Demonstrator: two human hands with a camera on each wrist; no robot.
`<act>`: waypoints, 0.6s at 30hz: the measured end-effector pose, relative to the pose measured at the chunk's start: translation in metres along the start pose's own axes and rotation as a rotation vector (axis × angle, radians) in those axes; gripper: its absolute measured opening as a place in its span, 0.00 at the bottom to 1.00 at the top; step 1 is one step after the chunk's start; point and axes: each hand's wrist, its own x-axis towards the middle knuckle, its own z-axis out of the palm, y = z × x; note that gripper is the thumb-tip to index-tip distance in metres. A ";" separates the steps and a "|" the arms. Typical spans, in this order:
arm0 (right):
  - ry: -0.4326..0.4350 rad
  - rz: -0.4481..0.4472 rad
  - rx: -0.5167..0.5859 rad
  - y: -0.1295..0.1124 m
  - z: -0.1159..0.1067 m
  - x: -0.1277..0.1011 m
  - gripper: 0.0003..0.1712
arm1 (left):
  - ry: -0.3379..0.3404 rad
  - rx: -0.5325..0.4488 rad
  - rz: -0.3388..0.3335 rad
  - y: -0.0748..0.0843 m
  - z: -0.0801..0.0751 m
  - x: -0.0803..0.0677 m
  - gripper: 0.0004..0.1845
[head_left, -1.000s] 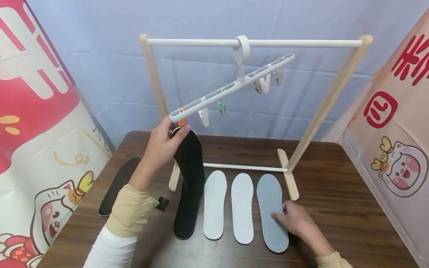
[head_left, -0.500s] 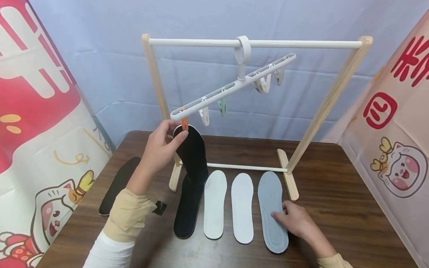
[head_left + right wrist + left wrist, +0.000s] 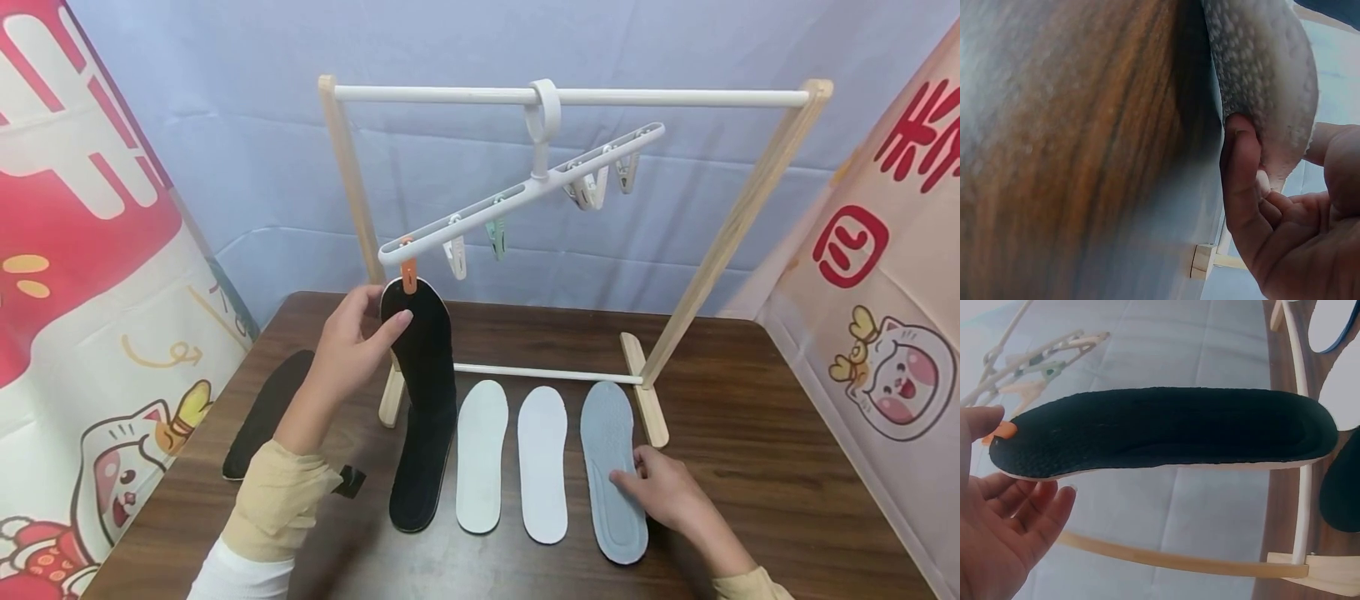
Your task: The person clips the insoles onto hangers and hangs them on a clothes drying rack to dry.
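Black insole hung from an orange clip, left hand loose beside it; right hand pinched a grey insole.

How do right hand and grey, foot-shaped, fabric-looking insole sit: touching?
Touching: right wrist view shows right hand, fingers against the underside of the grey insole.

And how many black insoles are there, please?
3: the hanging insole in the orange clip; the lower insole on the table; the far-left insole, partly hidden by the left arm.
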 end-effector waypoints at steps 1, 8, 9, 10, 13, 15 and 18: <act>0.003 -0.002 -0.001 0.000 0.000 0.000 0.15 | 0.004 0.000 0.001 0.000 0.000 -0.001 0.22; 0.014 -0.011 -0.009 0.001 0.000 0.000 0.15 | 0.017 0.004 -0.016 -0.002 0.000 -0.010 0.21; 0.015 -0.012 -0.011 0.001 0.000 0.000 0.15 | 0.018 0.005 -0.021 -0.002 0.000 -0.011 0.21; 0.016 -0.013 -0.012 0.001 0.000 0.000 0.15 | 0.018 0.004 -0.027 -0.002 0.000 -0.012 0.20; 0.022 -0.018 -0.014 0.002 -0.001 0.000 0.15 | 0.026 0.012 -0.043 -0.002 -0.001 -0.016 0.21; 0.023 -0.021 -0.012 0.002 -0.001 0.000 0.15 | 0.030 0.019 -0.051 -0.003 -0.002 -0.019 0.21; 0.023 -0.022 -0.011 0.002 -0.001 -0.001 0.15 | 0.031 0.023 -0.059 -0.006 -0.002 -0.023 0.22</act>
